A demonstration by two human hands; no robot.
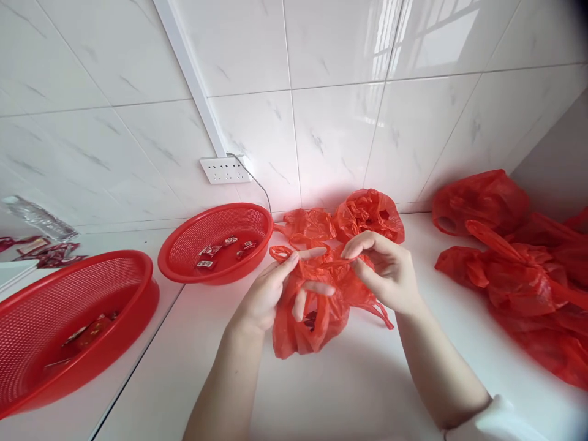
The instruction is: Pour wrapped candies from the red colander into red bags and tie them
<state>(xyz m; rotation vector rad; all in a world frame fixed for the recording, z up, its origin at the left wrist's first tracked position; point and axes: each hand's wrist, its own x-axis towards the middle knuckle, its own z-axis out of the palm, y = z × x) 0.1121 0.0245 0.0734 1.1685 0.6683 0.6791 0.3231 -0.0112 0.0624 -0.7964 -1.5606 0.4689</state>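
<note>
One thin red plastic bag, held over the white counter in front of the person, its top drawn up between two bare hands; small dark contents show through an opening, too obscured to identify. Left hand: thumb and index finger pinching the bag's gathered top, the other fingers extended across its front. Right hand: thumb and fingertips grasping a stretched strand of the same top. Two crumpled red bags, just behind the hands, near the tiled wall. One heap of red bags, on the counter to the right. One round red basket, left of the held bag, containing a few small packets. One larger red basket, farther left, also with packets inside. One white socket panel on the wall, with a grey cable hanging from it.
</note>
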